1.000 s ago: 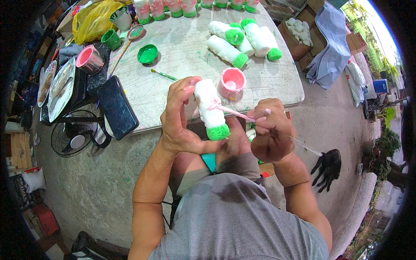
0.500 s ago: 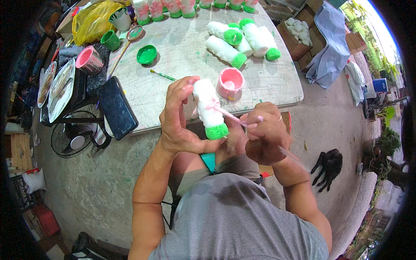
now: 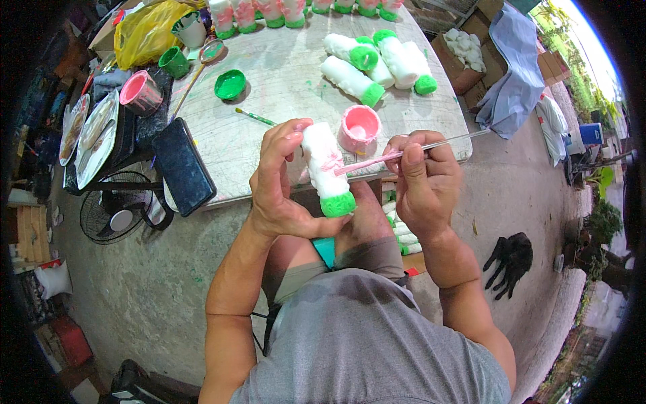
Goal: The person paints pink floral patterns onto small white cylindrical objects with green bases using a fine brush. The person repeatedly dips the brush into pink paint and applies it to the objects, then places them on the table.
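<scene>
My left hand grips a white pillar candle by its two ends, thumb at the green-painted end and fingers at the white top. A patch of pink paint marks the candle's raised relief. Closed around a slim paintbrush is my right hand; the brush's pink-coated tip touches the candle beside that patch. Just beyond the candle, near the table's front edge, stands a tub of pink paint. Several white candles with green ends lie in a group farther back on the right.
Pink-and-green painted candles stand along the far side of the white table. Left are a dish of green paint, another brush, a pink cup and a black phone. A black glove lies on the floor.
My right hand has turned and lifted slightly, so the brush now lies closer to level, its handle pointing right. The left hand and candle have barely moved.
</scene>
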{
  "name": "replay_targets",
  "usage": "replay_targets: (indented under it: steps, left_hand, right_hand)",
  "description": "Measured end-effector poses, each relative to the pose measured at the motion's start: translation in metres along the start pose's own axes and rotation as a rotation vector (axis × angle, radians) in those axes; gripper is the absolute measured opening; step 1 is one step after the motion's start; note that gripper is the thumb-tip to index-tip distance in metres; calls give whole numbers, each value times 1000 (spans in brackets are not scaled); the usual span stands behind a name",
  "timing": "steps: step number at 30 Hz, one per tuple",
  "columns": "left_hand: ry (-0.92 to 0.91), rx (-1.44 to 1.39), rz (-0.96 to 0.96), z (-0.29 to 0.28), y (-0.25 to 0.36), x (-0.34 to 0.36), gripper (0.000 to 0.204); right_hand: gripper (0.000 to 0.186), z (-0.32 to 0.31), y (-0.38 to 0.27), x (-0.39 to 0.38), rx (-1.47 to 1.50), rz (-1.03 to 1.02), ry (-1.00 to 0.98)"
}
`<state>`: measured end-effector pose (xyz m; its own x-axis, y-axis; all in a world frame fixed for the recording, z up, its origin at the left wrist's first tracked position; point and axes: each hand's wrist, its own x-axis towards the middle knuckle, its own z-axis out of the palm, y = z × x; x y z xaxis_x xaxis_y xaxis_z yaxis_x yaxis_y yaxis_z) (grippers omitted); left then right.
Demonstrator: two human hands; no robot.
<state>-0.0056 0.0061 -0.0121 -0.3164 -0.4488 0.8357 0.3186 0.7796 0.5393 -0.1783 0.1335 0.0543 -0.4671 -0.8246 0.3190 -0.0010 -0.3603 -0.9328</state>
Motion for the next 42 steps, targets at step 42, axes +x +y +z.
replay_targets:
  steps: [42]
  left_hand:
    - [29,-115,10,2,-2,-2,117]
  right_hand:
    - [15,0,15,-2,39,-74,96]
